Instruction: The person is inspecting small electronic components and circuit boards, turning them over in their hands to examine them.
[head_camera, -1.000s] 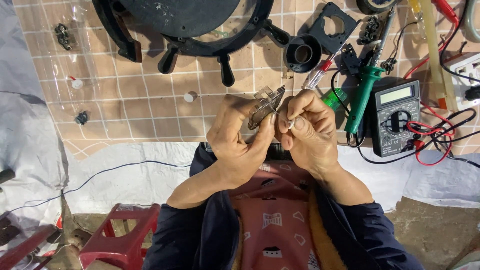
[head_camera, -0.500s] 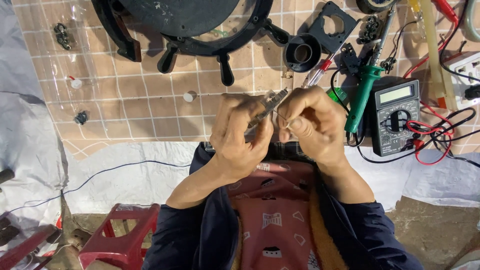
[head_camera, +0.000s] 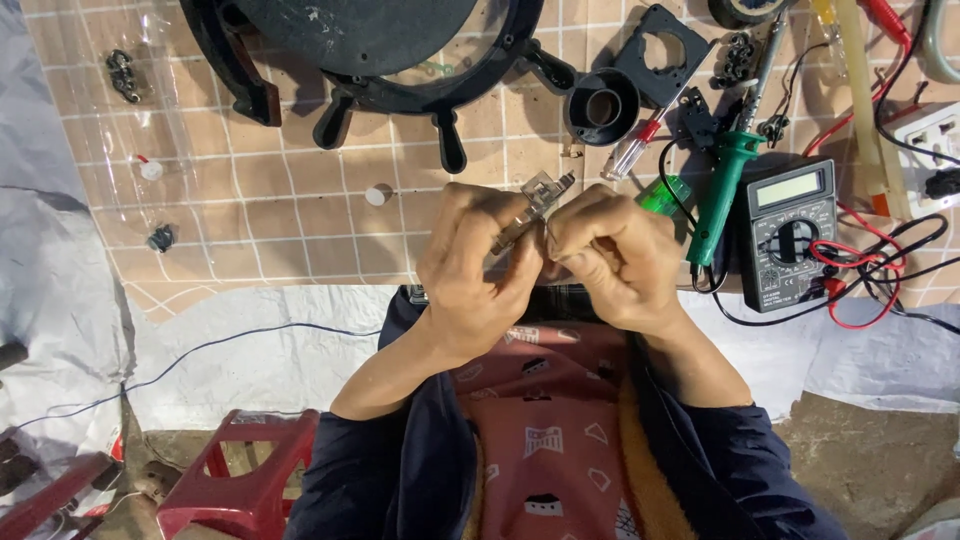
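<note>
Both hands together on small metal part, frame centre.
L hand (head_camera: 478, 272) grips part (head_camera: 532, 208) from left; R hand (head_camera: 608, 258) pinches it at lower right w/ fingertips. Part tilted, top end poking out above both hands. Multimeter (head_camera: 788, 235) right; green-handled iron (head_camera: 728, 185) just beside R hand.

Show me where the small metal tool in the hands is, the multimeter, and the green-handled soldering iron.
small metal tool (head_camera: 532, 207), head view, on its shiny middle above the fingers.
multimeter (head_camera: 790, 235), head view, on its round dial.
green-handled soldering iron (head_camera: 722, 195), head view, on the green grip.
</note>
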